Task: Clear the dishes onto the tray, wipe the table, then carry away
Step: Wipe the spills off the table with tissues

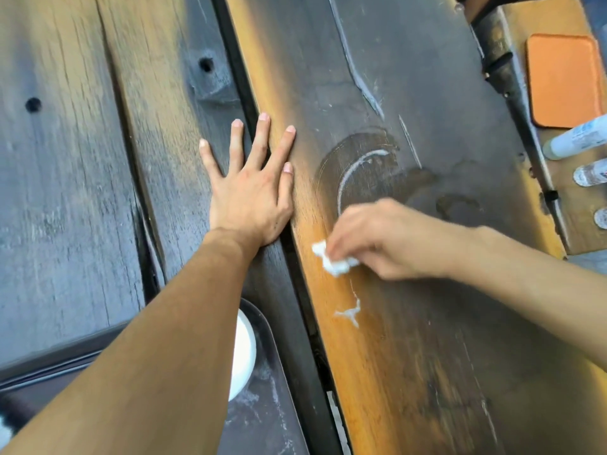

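Nearest, the tray (262,412) holds a white dish (244,349), half hidden by the left forearm. Right of it, on the worn plank table (427,93), lies a white splat (349,311) — on the near side of the tissue (331,262), which the right hand (387,238) pinches in curled fingers (343,236). The left hand (249,195) lies flat, spread, gripping nothing. A curved smear (348,172) runs just beyond the right hand — the handier one for both marks. Far right: an orange pad (563,80) and bottles (578,139).

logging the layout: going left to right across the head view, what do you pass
left hand, pressed flat → white tissue → right hand pinching it → orange pad, far right
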Motion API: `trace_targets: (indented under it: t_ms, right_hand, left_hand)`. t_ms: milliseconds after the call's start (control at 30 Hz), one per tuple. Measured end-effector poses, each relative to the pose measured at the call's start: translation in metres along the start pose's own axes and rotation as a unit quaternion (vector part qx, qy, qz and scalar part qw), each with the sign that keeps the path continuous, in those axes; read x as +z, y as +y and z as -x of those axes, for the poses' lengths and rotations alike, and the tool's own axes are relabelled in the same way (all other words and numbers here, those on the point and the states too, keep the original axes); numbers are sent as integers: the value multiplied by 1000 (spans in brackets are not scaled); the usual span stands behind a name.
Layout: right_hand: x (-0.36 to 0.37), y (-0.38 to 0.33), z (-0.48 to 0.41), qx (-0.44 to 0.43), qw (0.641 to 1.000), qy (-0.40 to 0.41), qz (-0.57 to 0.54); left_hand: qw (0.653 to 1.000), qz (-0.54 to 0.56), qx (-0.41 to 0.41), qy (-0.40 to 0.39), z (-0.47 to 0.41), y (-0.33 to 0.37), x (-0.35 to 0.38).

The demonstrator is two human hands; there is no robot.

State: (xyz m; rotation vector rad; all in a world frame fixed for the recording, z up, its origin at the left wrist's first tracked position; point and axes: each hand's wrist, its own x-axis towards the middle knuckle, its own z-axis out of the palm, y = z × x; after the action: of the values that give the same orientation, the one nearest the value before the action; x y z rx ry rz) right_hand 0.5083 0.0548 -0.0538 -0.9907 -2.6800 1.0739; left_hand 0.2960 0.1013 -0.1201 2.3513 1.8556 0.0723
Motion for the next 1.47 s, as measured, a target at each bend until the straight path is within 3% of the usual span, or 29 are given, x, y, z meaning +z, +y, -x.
trace_targets:
  t_ms: [67,100,133,200,267,334,434,534,634,700,734,801,834,867,934,967,1034,1134,1201,1268,1368,1468]
  right_hand:
    - [8,-10,16,-25,996,-91,-5]
    - [6,-10,22,-30,995,-95,-12]
    - [-1,-5,24,-26,998,-61,-22]
    - [-26,18,18,20,996,87,-27]
    - [-54,53,6,96,970,223,9]
    - [-71,82,-2,174,947,267,42]
    - [-65,93,-10,182,950,247,50]
    - [-42,63,-12,63,978,188,60]
    - [3,17,4,-68,997,30,32]
    - [23,-5,19,-104,992,-65,10]
    - [25,-7,25,-94,994,-62,-8]
    - [14,-1,29,-7,992,73,-99]
    - [4,8,29,71,969,166,-165]
    - [-9,19,28,157,925,242,-248]
    - [-33,46,27,294,808,303,-411]
    - [-43,59,27,340,770,309,-443]
    - [-56,79,29,399,759,321,-402]
    - [-56,91,31,428,795,364,-229]
    - [-49,86,32,390,834,386,-63]
    - [-35,80,34,288,868,400,60]
    - [-16,75,37,192,896,375,140]
    - [-11,73,39,196,904,328,190]
  left_hand:
    - [1000,0,-1,-2,0,0,-1]
    - [1000,1,-2,-4,0,1,-2]
    - [1000,1,-1,-6,0,1,-2]
    - [1000,2,-4,-10,1,1,-2]
    - [1000,5,-5,-12,0,1,-3]
    - [1000,5,-4,-11,0,2,-3]
    - [1000,2,-4,-5,-1,1,-1]
    - [1000,-1,-3,-1,-1,0,0]
    - [1000,-1,-4,1,-1,0,1]
    - [1000,-3,-5,-2,-1,0,0]
    - [1000,-3,-4,-3,-1,0,0]
    - [1000,-2,-4,-5,-1,0,0]
    - [1000,-1,-4,-6,-1,1,0]
    - [1000,-1,-3,-7,-1,1,0]
    - [1000,-4,-3,-6,-1,0,-1]
    - [1000,-4,-3,-7,-1,0,-2]
    - [1000,-3,0,-6,0,1,-2]
    - [1000,-4,-1,-3,1,0,-1]
    - [1000,-4,-2,-5,0,0,-1]
    - [1000,-4,-2,-8,0,1,-2]
    - [1000,-4,-3,-10,1,1,-3]
    - [1000,-2,-4,-15,0,1,-4]
